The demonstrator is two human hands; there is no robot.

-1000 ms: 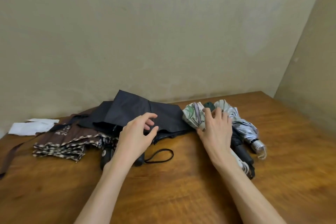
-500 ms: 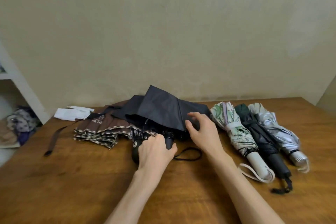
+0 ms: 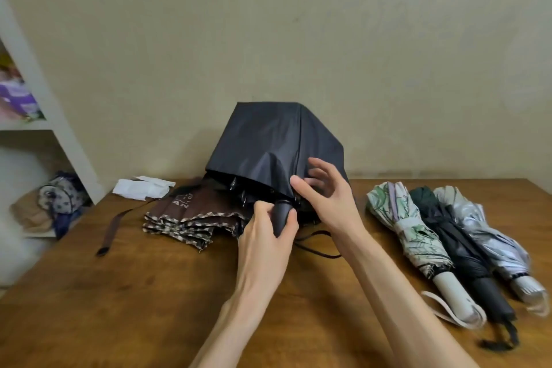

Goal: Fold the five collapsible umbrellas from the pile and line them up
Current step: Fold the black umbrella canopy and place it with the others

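One broad brown wooden table (image 3: 134,308) carries everything. Its widest bare stretch lies toward the viewer and to the left of the left hand (image 3: 265,236), and its left edge drops off beside a white shelf unit (image 3: 59,128). The half-open black fabric umbrella (image 3: 268,140) is now raised, its canopy tented above both hands against the wall; half a second ago it lay flat on the pile. Three folded umbrellas lie side by side, touching, to the right of the right hand (image 3: 325,197), with a bare strip of table between: a white and green leaf-print one (image 3: 403,227), a dark one (image 3: 457,245) and a silver one (image 3: 490,236), handles toward the viewer. The unfolded brown umbrella with checked trim (image 3: 194,215) lies just left of the left hand, as before. The left hand wraps the black umbrella's stubby black handle (image 3: 282,213). The right hand's fingers are spread and bent, thumb against the canopy's lower hem. A white folded paper (image 3: 140,188) rests beyond the brown umbrella.
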